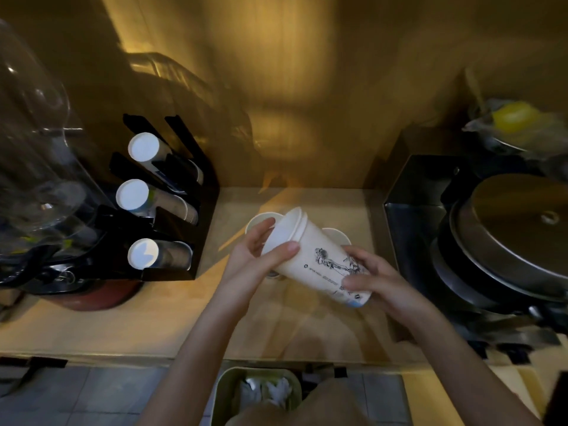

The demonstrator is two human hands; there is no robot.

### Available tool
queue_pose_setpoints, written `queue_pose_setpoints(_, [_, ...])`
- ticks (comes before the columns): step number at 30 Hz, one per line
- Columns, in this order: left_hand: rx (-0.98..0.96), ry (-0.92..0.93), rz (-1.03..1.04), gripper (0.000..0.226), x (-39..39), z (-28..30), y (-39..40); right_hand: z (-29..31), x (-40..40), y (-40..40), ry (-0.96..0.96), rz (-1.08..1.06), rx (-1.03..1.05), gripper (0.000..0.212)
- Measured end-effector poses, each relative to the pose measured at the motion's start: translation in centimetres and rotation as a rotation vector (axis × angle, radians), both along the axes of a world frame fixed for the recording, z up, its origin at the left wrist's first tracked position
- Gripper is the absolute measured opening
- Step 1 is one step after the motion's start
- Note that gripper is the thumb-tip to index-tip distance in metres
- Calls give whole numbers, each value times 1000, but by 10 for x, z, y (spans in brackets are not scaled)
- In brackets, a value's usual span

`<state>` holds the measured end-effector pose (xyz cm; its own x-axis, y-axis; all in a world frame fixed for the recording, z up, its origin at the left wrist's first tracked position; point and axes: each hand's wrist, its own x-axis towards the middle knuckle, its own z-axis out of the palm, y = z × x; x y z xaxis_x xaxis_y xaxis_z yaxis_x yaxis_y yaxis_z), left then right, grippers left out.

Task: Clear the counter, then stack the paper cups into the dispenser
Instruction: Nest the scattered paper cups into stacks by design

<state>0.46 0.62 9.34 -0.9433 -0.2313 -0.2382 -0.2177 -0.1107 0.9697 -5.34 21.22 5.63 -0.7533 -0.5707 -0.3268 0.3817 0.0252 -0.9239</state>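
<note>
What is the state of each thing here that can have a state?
stack of paper cups: nested, tilted, held in both hands above the counter
left hand: closed on the stack near its rims
right hand: closed on the stack's base
cup dispenser: three slots, each loaded with cups
loose cups: upright on the counter behind the stack
bin: open, holding crumpled paper

My two arms are bare from the bottom edge of the view up to the wrists, with no sleeve, cuff, watch or band on either. My left hand [255, 256] and right hand [379, 281] are both ungloved. My fingers [284, 249] are slim, and the nails that show are short and plain. I see no rings on them. Low in the view a tan, rounded bit of what I wear [307, 407] shows, blurred.
</note>
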Motion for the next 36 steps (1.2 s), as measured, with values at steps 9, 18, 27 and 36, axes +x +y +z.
queue_pose_setpoints(9, [-288,21,-95,80,-55,41,14,22,-22,-5,241,67,220,63])
queue_pose_setpoints(18, [-326,136,-9,66,-64,67,-4,6,-40,15,302,-4,281,74])
queue_pose_setpoints(27, [-732,370,-99,87,-66,87,26,-14,-64,-20,420,-158,211,78])
queue_pose_setpoints(36, [-999,319,-233,88,-67,38,48,-52,-60,-19,642,-243,396,79])
